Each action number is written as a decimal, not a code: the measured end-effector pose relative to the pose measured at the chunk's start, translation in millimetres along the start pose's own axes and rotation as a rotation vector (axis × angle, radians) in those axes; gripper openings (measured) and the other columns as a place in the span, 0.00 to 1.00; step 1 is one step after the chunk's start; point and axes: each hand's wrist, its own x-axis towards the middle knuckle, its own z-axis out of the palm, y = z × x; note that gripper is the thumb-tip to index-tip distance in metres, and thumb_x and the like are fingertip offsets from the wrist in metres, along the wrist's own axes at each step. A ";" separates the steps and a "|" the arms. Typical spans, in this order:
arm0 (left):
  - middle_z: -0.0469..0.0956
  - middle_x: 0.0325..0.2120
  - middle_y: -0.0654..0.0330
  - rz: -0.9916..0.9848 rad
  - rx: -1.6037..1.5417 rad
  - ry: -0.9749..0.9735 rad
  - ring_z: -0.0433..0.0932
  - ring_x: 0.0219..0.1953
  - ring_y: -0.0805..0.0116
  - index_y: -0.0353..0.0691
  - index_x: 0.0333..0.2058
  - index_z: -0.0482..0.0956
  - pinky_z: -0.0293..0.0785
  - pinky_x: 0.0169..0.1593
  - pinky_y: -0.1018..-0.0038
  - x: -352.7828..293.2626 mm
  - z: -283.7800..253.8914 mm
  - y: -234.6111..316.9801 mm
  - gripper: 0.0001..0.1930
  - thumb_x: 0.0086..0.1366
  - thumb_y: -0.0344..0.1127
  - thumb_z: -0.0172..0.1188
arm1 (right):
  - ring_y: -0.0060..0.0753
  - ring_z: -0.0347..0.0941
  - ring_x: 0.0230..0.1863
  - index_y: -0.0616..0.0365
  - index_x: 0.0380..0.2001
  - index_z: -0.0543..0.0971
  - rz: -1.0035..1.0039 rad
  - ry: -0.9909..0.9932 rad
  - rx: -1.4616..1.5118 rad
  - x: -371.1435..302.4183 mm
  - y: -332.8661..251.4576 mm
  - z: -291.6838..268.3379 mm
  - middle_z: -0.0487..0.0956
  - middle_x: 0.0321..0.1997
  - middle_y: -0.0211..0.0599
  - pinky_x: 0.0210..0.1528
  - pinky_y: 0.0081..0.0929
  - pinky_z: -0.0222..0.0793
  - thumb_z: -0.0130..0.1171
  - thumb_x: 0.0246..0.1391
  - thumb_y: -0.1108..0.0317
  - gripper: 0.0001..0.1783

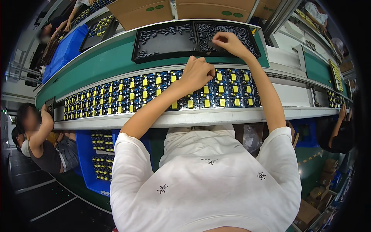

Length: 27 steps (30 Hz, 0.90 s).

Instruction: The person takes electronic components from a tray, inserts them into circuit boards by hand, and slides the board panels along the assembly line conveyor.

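My left hand (196,74) is over the long panel of circuit boards (144,94), its fingers curled in toward the boards. Whether anything is in those fingers is hidden. Yellow blocks and small blue parts cover the boards. Farther back, my right hand (228,43) reaches over the right black tray (205,53), with thumb and fingertips pinched together. Anything within that pinch is too small to make out. Many small dark cylinders, which look like capacitors (242,34), fill this tray. The left black tray (166,40) holds fewer of them, mostly along its edges.
A metal rail (162,120) runs along the bench's near edge. Cardboard boxes (141,13) stand behind the trays. A blue bin (87,170) with more boards is below at left, and another blue bin (63,52) sits far left. Other people work at both sides.
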 end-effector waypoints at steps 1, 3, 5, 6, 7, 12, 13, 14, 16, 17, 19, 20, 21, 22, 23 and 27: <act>0.79 0.25 0.63 -0.008 0.002 0.008 0.72 0.35 0.67 0.43 0.25 0.83 0.58 0.43 0.70 -0.1 -0.7 0.1 0.03 0.51 0.33 0.63 | 0.16 0.69 0.31 0.62 0.32 0.77 -0.028 0.055 0.028 -3.7 -1.3 -0.4 0.76 0.30 0.28 0.37 0.15 0.66 0.59 0.55 0.67 0.08; 0.79 0.26 0.62 0.022 -0.004 0.058 0.72 0.35 0.66 0.43 0.25 0.83 0.60 0.43 0.70 -0.5 -2.5 -2.8 0.03 0.51 0.33 0.63 | 0.15 0.68 0.31 0.61 0.33 0.77 -0.061 0.108 0.052 -12.5 -5.7 -1.0 0.76 0.30 0.28 0.36 0.15 0.66 0.59 0.54 0.67 0.08; 0.79 0.28 0.61 0.090 -0.017 0.147 0.74 0.35 0.64 0.42 0.26 0.83 0.63 0.43 0.68 0.5 -2.9 -7.4 0.03 0.52 0.33 0.63 | 0.15 0.69 0.32 0.61 0.34 0.78 -0.039 0.132 0.249 -26.0 -14.3 -0.1 0.76 0.32 0.27 0.36 0.15 0.66 0.60 0.53 0.70 0.07; 0.79 0.28 0.61 0.089 -0.016 0.152 0.74 0.35 0.64 0.42 0.26 0.83 0.63 0.43 0.68 4.8 -3.9 -13.0 0.03 0.52 0.33 0.63 | 0.15 0.69 0.32 0.61 0.34 0.78 -0.026 0.143 0.348 -32.9 -19.5 1.1 0.76 0.32 0.27 0.36 0.15 0.66 0.60 0.53 0.71 0.06; 0.79 0.30 0.59 -0.002 -0.093 0.291 0.75 0.34 0.62 0.41 0.27 0.83 0.66 0.41 0.67 14.5 -6.6 -22.5 0.04 0.53 0.33 0.62 | 0.15 0.69 0.32 0.61 0.34 0.78 -0.027 0.142 0.345 -40.1 -24.8 0.5 0.76 0.32 0.27 0.36 0.15 0.66 0.60 0.53 0.71 0.06; 0.78 0.32 0.53 -0.144 -0.035 0.436 0.78 0.34 0.59 0.37 0.37 0.79 0.73 0.38 0.68 56.5 -13.2 -124.1 0.10 0.55 0.31 0.61 | 0.17 0.70 0.37 0.61 0.35 0.78 0.083 0.086 0.294 -68.8 -65.3 3.4 0.76 0.35 0.27 0.42 0.16 0.67 0.59 0.53 0.74 0.06; 0.78 0.31 0.53 -0.123 0.017 0.366 0.78 0.34 0.59 0.38 0.40 0.78 0.73 0.38 0.68 63.1 -15.2 -132.3 0.12 0.55 0.30 0.60 | 0.17 0.71 0.38 0.61 0.35 0.78 0.078 0.079 0.297 -72.7 -68.3 4.0 0.77 0.35 0.28 0.43 0.17 0.68 0.58 0.53 0.74 0.06; 0.78 0.31 0.53 -0.124 0.017 0.370 0.78 0.34 0.59 0.38 0.40 0.78 0.73 0.38 0.68 68.2 -15.0 -138.6 0.12 0.55 0.30 0.60 | 0.18 0.72 0.39 0.61 0.35 0.78 0.072 0.071 0.300 -75.7 -71.4 4.9 0.77 0.36 0.28 0.45 0.18 0.69 0.58 0.53 0.74 0.06; 0.79 0.33 0.53 -0.153 -0.072 0.187 0.78 0.38 0.56 0.39 0.39 0.77 0.73 0.42 0.66 79.3 -18.1 -136.7 0.13 0.54 0.31 0.62 | 0.17 0.71 0.39 0.61 0.34 0.78 0.101 0.075 0.335 -84.7 -74.0 6.6 0.76 0.36 0.28 0.45 0.17 0.67 0.58 0.53 0.75 0.05; 0.79 0.33 0.53 -0.169 -0.115 0.098 0.78 0.40 0.55 0.40 0.39 0.77 0.73 0.44 0.65 81.5 -19.5 -136.1 0.13 0.53 0.31 0.62 | 0.17 0.70 0.39 0.61 0.34 0.77 0.125 0.074 0.373 -87.6 -75.3 7.7 0.76 0.36 0.28 0.45 0.17 0.66 0.58 0.52 0.76 0.05; 0.79 0.33 0.52 -0.186 -0.116 0.088 0.78 0.40 0.55 0.39 0.38 0.77 0.73 0.45 0.65 82.9 -18.1 -133.3 0.13 0.53 0.31 0.62 | 0.17 0.69 0.39 0.62 0.33 0.77 0.156 0.075 0.409 -92.6 -74.5 8.7 0.75 0.36 0.28 0.45 0.16 0.65 0.58 0.52 0.77 0.04; 0.79 0.34 0.52 -0.204 -0.113 0.081 0.78 0.39 0.55 0.39 0.38 0.77 0.73 0.45 0.65 82.5 -17.5 -132.2 0.12 0.53 0.31 0.62 | 0.17 0.69 0.39 0.62 0.33 0.77 0.147 0.067 0.416 -94.2 -72.4 10.4 0.75 0.37 0.28 0.44 0.16 0.65 0.58 0.52 0.77 0.04; 0.79 0.34 0.52 -0.224 -0.110 0.075 0.78 0.39 0.55 0.38 0.37 0.77 0.73 0.45 0.65 81.5 -17.0 -131.2 0.12 0.53 0.31 0.62 | 0.17 0.69 0.39 0.62 0.32 0.77 0.138 0.057 0.423 -95.6 -70.2 12.5 0.75 0.37 0.28 0.44 0.16 0.65 0.58 0.52 0.77 0.04; 0.79 0.34 0.52 -0.225 -0.113 0.074 0.78 0.39 0.55 0.38 0.37 0.77 0.73 0.45 0.65 80.0 -16.4 -130.2 0.12 0.53 0.31 0.62 | 0.18 0.69 0.39 0.62 0.32 0.76 0.129 0.048 0.430 -96.8 -68.8 14.8 0.75 0.37 0.28 0.43 0.16 0.66 0.58 0.52 0.77 0.03; 0.79 0.33 0.52 -0.219 -0.110 0.102 0.78 0.38 0.56 0.37 0.38 0.77 0.73 0.44 0.66 79.1 -16.2 -129.5 0.12 0.54 0.31 0.61 | 0.18 0.69 0.39 0.62 0.32 0.76 0.130 0.046 0.428 -97.2 -68.9 16.8 0.75 0.37 0.28 0.43 0.16 0.66 0.58 0.52 0.77 0.03; 0.78 0.31 0.53 -0.188 -0.099 0.229 0.78 0.34 0.61 0.36 0.40 0.77 0.73 0.41 0.69 67.3 -16.0 -128.8 0.12 0.56 0.30 0.58 | 0.17 0.70 0.35 0.63 0.32 0.76 0.144 0.011 0.361 -96.9 -76.8 31.7 0.75 0.33 0.28 0.39 0.17 0.67 0.57 0.52 0.77 0.03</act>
